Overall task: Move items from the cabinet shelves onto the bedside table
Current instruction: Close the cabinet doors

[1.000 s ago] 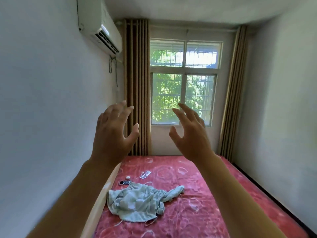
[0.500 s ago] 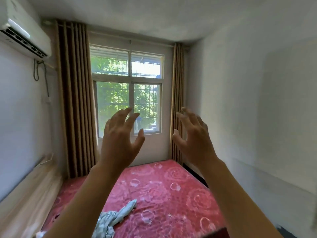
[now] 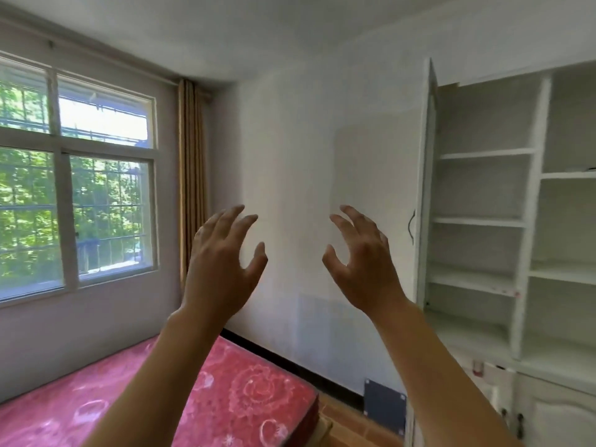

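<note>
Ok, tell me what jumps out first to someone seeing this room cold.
Two bare hands, the left hand and right hand, are raised mid-frame with fingers spread, holding nothing. Below left lies a bed with a bright red patterned mattress, and on the right stands an open white cabinet with mostly bare shelves. A large window full of green leaves fills the left.

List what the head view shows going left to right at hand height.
window → curtain → left hand → right hand → open cabinet door → cabinet shelves
</note>
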